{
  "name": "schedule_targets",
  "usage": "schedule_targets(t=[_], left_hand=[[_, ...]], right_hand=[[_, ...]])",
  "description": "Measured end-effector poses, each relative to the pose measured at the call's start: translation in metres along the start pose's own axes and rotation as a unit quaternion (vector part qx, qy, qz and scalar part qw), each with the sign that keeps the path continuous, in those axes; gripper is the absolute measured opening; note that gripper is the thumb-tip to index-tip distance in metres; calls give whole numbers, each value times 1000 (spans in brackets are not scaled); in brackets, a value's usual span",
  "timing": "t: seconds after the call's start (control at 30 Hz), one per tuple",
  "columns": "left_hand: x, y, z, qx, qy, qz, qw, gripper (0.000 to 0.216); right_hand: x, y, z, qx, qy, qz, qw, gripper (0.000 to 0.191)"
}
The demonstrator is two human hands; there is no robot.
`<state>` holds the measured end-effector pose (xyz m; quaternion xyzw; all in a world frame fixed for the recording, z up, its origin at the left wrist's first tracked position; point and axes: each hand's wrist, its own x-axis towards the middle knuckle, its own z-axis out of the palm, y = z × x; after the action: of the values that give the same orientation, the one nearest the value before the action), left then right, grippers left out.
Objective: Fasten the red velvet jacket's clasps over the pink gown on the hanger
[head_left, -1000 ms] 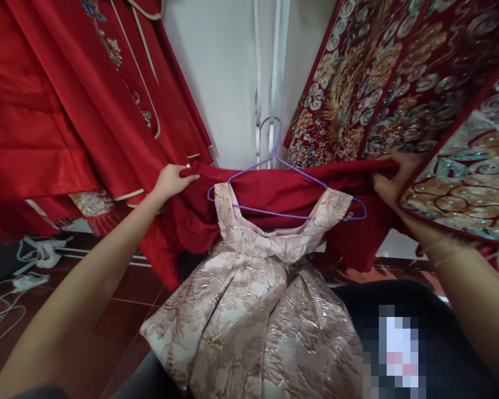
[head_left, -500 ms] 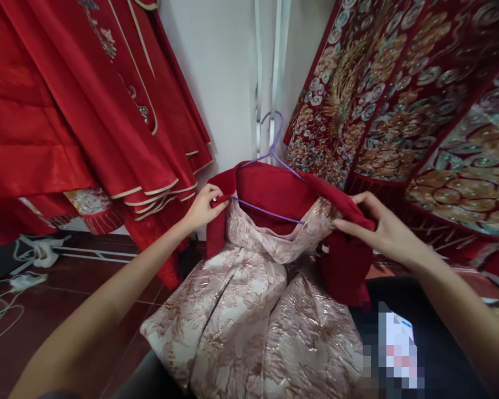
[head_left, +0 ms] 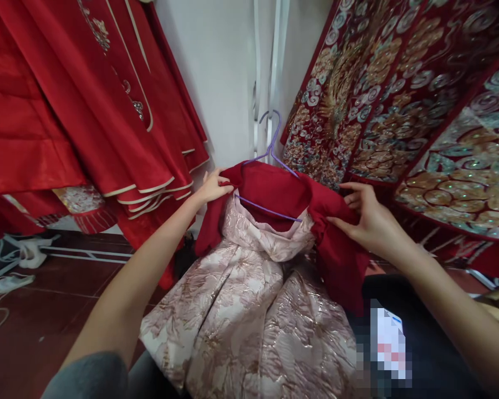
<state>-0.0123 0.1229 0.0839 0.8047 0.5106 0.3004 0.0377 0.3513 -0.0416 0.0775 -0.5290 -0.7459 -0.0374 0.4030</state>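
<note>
A pale pink brocade dress (head_left: 241, 299) with a metallic floral pattern lies over my lap, its neckline toward the purple hanger (head_left: 270, 148). A plain red jacket (head_left: 274, 185) is draped around the dress's shoulders, and the hanger's lower bar shows inside the collar opening. My left hand (head_left: 216, 186) pinches the jacket at its left shoulder. At the right shoulder, my right hand (head_left: 363, 215) rests with thumb and fingers apart, the thumb touching the red cloth.
Red garments with pale piping (head_left: 141, 138) hang at left. Heavily embroidered dark red garments (head_left: 382, 111) hang at right. White poles (head_left: 274, 66) stand behind the hanger. A pixelated phone-like object (head_left: 388, 343) lies at lower right; white cables (head_left: 8, 285) are on the floor at left.
The red jacket now lies flatter and wider over the dress's shoulders, covering more of the right side. My right hand's fingers have loosened from the cloth; my left hand has moved slightly up and right.
</note>
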Motion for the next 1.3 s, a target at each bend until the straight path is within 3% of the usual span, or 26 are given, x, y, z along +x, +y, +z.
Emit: schedule_targets(t=[0.17,0.33,0.53,0.73,0.8,0.9,0.97,1.1,1.2,1.27,1.3], left_hand=[[-7,3,0,49,-13,28,998,21],[-29,11,-12,77,-21,54,995,18],[-47,20,-20,111,-27,56,992,21],[-46,21,-25,167,-36,47,984,21],[-46,22,-26,173,-41,44,983,22],[-45,22,-27,167,-44,40,984,22],[-44,22,-26,163,-43,42,985,21],[-42,21,-22,160,-42,46,985,21],[-41,21,-18,160,-40,51,985,22],[-42,21,-17,160,-37,57,985,22],[-43,21,-16,159,-35,60,985,21]], right_hand=[[0,19,7,-96,84,16,992,23],[-4,30,4,-74,127,67,987,23],[-3,10,-10,-33,177,66,981,20],[-18,-21,4,-34,97,-41,994,12],[-23,-32,14,48,61,-20,997,11],[-19,-43,30,193,19,72,978,17],[-11,-49,41,235,7,110,966,21],[7,-60,65,269,-2,110,957,23],[16,-66,74,272,-79,71,956,18],[21,-68,68,219,-146,5,965,14],[24,-68,61,181,-149,-29,972,14]])
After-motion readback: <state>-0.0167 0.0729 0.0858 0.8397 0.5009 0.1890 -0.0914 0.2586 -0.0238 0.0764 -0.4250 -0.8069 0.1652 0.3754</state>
